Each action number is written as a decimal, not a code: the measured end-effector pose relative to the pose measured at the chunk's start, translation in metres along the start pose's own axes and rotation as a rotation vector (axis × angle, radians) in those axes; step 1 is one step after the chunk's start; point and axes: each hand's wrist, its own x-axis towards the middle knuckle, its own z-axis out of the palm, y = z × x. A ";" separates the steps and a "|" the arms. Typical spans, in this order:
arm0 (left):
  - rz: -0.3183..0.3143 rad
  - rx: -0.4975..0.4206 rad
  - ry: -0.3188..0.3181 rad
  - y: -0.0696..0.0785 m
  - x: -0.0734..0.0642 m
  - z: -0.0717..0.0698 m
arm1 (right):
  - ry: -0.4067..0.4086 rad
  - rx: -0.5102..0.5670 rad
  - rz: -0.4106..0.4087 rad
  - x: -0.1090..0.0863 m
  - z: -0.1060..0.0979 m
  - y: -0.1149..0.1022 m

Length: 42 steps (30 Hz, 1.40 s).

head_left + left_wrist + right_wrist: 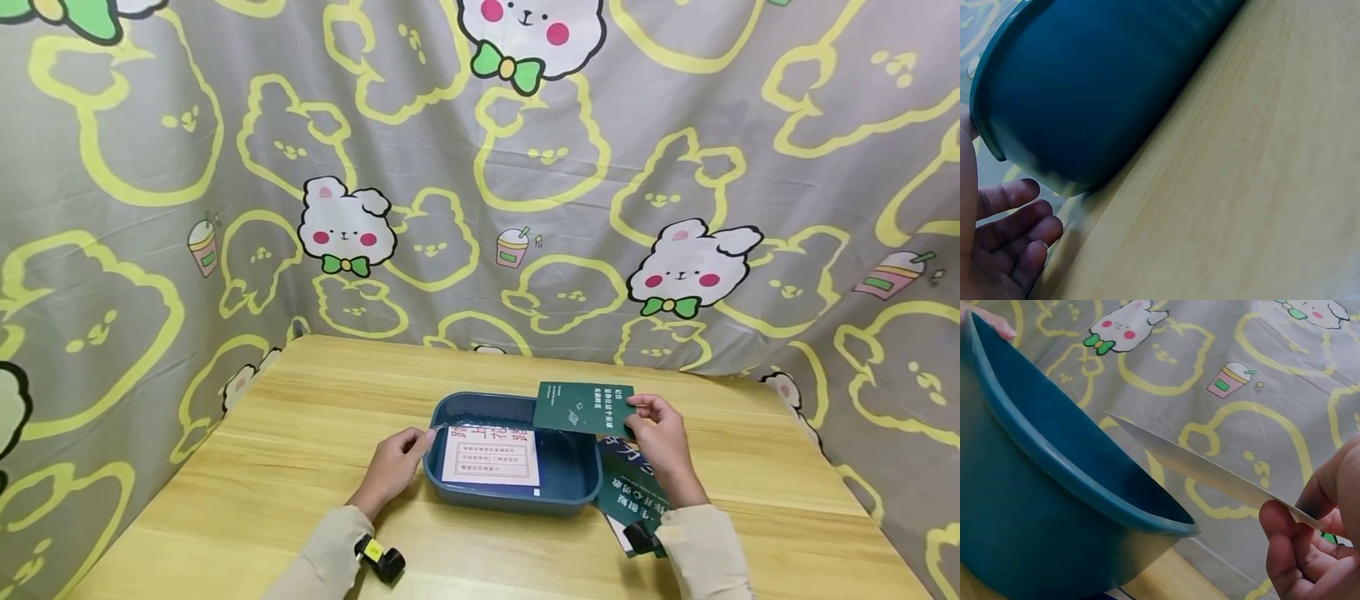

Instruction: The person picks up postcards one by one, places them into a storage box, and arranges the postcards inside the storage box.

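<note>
A dark blue plastic basin stands on the wooden table. In it lies a white card with red print, partly over a dark blue one. My left hand is at the basin's left end, its thumb touching the rim; in the left wrist view the other fingers hang loosely bent, apart from the wall. A green card with white print is pinched by its right edge in my right hand. That card is tilted over the basin's back right corner, seen nearly edge-on in the right wrist view.
Several more printed cards lie overlapping on the table right of the basin, partly under my right forearm. Behind the table hangs a grey curtain with cartoon rabbits. Each wrist carries a black strapped device.
</note>
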 end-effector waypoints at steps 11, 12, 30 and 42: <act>0.004 0.011 0.005 0.000 0.000 0.000 | 0.000 -0.018 -0.033 -0.003 0.009 -0.002; 0.005 0.010 0.005 0.000 0.000 -0.001 | -0.005 -0.017 -0.035 -0.004 0.010 -0.003; 0.005 0.014 0.006 -0.003 0.000 0.001 | -0.040 -0.028 -0.047 -0.010 0.021 -0.009; 0.003 0.005 0.001 -0.001 0.000 0.001 | -0.086 -0.066 -0.054 -0.014 0.032 -0.011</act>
